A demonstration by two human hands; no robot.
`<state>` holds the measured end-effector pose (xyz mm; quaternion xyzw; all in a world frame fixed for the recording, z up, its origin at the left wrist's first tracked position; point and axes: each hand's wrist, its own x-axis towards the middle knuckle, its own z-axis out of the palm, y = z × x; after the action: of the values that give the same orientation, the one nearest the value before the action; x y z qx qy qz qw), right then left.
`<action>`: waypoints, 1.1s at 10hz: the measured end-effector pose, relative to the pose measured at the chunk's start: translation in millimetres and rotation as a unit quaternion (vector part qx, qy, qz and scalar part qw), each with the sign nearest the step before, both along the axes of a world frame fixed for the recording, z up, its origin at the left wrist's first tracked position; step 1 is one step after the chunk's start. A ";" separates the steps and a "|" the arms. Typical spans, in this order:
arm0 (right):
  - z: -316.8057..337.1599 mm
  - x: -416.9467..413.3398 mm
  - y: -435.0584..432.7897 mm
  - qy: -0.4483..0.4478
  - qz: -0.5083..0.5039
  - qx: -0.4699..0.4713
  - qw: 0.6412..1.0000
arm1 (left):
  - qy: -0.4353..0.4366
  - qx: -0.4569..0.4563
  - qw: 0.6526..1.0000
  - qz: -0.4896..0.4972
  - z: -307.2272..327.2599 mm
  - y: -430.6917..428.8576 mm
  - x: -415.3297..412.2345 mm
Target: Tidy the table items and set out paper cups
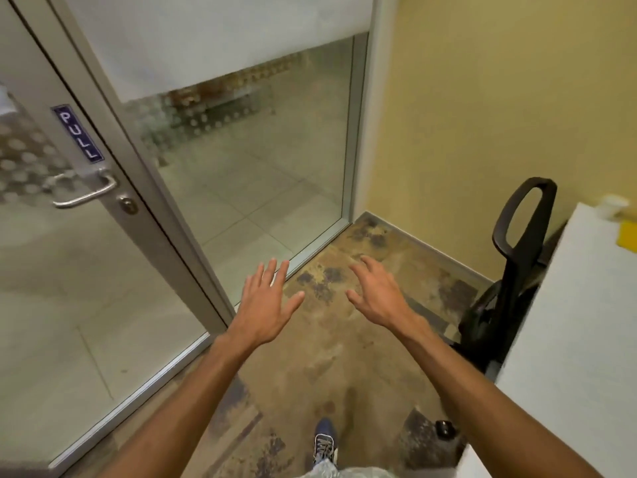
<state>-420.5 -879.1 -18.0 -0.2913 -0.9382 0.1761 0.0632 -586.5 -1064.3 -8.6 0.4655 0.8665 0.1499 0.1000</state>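
My left hand [265,305] and my right hand [377,293] are stretched out in front of me over the carpet, fingers spread, both holding nothing. A white table [568,339] runs along the right edge of the view. At its far end stands a white paper cup [613,205], blurred, with a yellow item [628,236] just in front of it. Both hands are well to the left of the table and touch nothing.
A glass door [51,270] with a PULL sign [78,134] and a metal handle [86,193] is at the left, with a fixed glass panel [258,167] beside it. A black office chair [510,270] stands between the yellow wall and the table. My shoe [324,439] is on the patterned carpet.
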 end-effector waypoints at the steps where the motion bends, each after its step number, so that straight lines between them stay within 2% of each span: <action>1: 4.5 -25.1 37.5 -0.015 -0.018 -0.005 1.000 | 0.008 0.000 1.000 -0.028 3.0 51.4 -31.1; 5: 5.1 -76.1 193.6 -0.013 -0.142 -0.004 0.990 | 0.012 0.018 0.986 -0.164 3.5 259.0 -130.2; 7: 6.5 -99.6 284.5 -0.014 -0.229 -0.005 0.973 | 0.008 0.025 0.970 -0.243 2.5 383.1 -171.5; 11: 27.0 -99.7 429.1 0.001 -0.402 0.009 0.916 | 0.011 0.044 0.907 -0.419 22.9 609.0 -192.0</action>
<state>-520.2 -450.0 8.9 -0.6431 -0.7435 0.1277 0.1319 -778.5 -455.2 14.3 0.7912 0.5854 0.1270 0.1234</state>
